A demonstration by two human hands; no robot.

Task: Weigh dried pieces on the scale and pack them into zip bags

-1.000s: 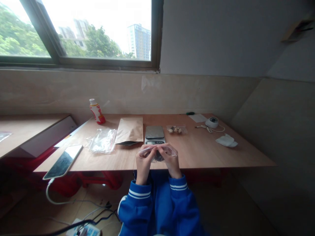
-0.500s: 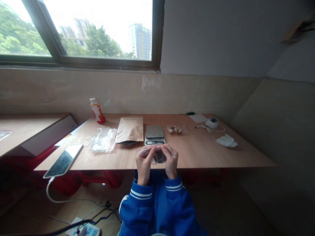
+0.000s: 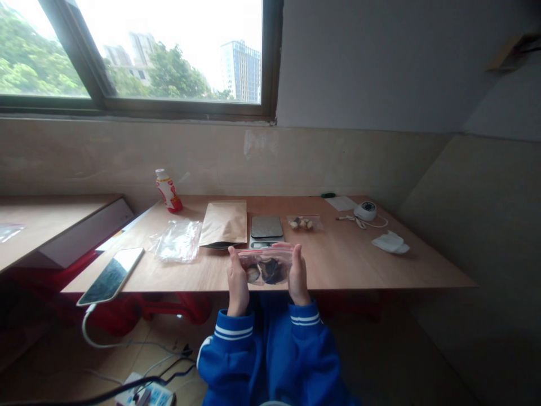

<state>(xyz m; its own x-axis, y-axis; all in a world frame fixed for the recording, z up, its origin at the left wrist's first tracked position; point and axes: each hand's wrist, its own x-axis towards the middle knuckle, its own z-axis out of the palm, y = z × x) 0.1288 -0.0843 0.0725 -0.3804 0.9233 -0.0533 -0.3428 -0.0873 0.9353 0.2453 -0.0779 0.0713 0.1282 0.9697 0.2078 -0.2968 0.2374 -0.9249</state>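
Observation:
I hold a small clear zip bag (image 3: 265, 266) with dark and pale pieces inside, upright over the near edge of the wooden table (image 3: 338, 259). My left hand (image 3: 236, 282) grips its left side and my right hand (image 3: 297, 276) grips its right side, fingers closed on the bag's edges. Just behind the bag sits a small digital scale (image 3: 266, 229). A brown paper pouch (image 3: 224, 224) lies left of the scale, and another small clear bag of nuts (image 3: 302, 223) lies to the scale's right.
A pile of empty clear bags (image 3: 176, 241) and a phone (image 3: 110, 275) with a cable lie at the table's left. A red-and-white drink bottle (image 3: 168, 192) stands at the back. A white round device (image 3: 365, 211) and white cloth (image 3: 389, 242) sit at right. Cables and a power strip (image 3: 147, 395) lie on the floor.
My hands were pinched together at the top middle of the bag; they have slid apart to its two sides, and the bag now hangs flat and upright between them.

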